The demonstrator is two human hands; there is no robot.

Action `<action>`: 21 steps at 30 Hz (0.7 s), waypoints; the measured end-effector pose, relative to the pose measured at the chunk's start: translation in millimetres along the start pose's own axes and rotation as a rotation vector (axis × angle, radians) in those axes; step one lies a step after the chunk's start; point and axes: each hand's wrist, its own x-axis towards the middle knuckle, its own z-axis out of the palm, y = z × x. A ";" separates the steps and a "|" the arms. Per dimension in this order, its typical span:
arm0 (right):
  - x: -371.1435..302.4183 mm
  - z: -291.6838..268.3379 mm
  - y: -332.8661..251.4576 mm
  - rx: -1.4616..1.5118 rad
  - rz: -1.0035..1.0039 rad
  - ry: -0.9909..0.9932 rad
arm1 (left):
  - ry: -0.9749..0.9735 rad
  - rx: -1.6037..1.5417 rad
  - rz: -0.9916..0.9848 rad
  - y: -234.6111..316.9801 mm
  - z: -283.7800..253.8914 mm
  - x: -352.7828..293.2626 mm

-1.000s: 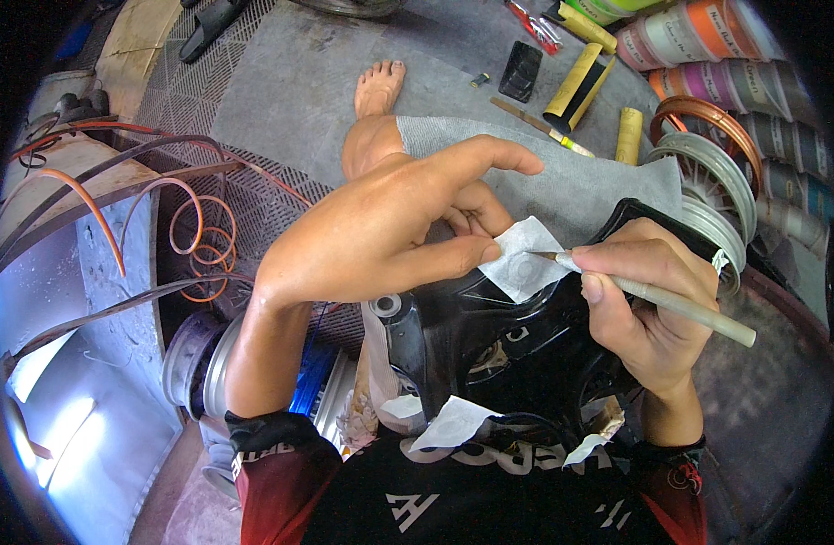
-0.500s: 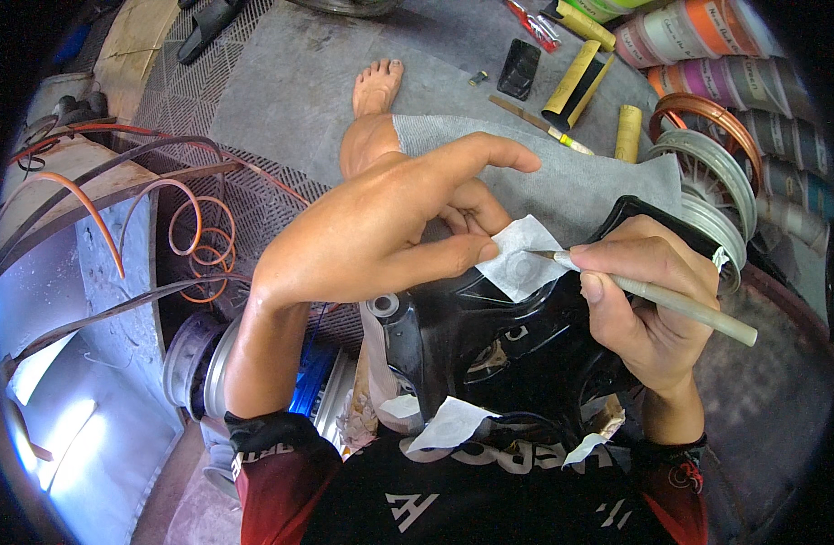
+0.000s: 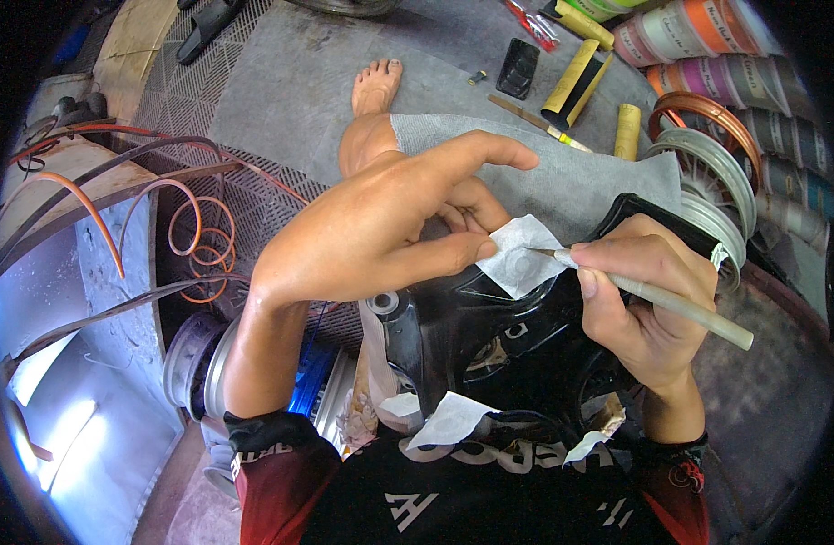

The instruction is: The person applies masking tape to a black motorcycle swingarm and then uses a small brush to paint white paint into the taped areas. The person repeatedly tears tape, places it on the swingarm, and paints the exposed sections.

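Note:
A square of white paper (image 3: pixel 517 259) lies over a glossy black motorcycle body part (image 3: pixel 435 331) in my lap. At the paper's left corner, my left hand (image 3: pixel 408 218) holds it with thumb and a bent finger, while the index finger sticks out above. My right hand (image 3: pixel 648 304) pinches a slim craft knife (image 3: pixel 680 311) with a pale handle, like a pen. Its dark pointed tip touches the paper near the middle, where a faint round shape shows. More white paper pieces (image 3: pixel 453 421) sit on the part's near side.
Wheel rims (image 3: pixel 707 173) and stacked paint buckets (image 3: pixel 707 36) stand at the right. Yellow tubes (image 3: pixel 576 86), a black phone-like object (image 3: pixel 519 68) and a thin stick (image 3: pixel 526 113) lie on the grey floor ahead. Coiled orange hose (image 3: pixel 199 227) hangs at the left.
The craft knife and my right hand have shifted very slightly to the left. My left hand stays at the paper's corner.

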 end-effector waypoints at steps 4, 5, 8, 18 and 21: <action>-1.6 0.0 0.6 0.002 0.009 0.011 | 0.003 -0.019 -0.001 -0.8 0.4 -0.1; -2.5 0.6 1.0 0.010 0.016 0.019 | 0.005 -0.027 0.005 -0.9 0.4 0.1; -2.6 -2.3 -1.4 -0.007 0.036 -0.006 | 0.010 -0.033 0.016 -0.8 0.8 0.3; -5.5 -9.4 -3.5 -0.095 -0.085 -0.075 | 0.006 -0.031 0.011 -0.9 0.4 0.2; -7.9 -10.5 -4.5 -0.116 -0.063 -0.089 | 0.009 -0.019 0.021 -0.5 0.9 1.3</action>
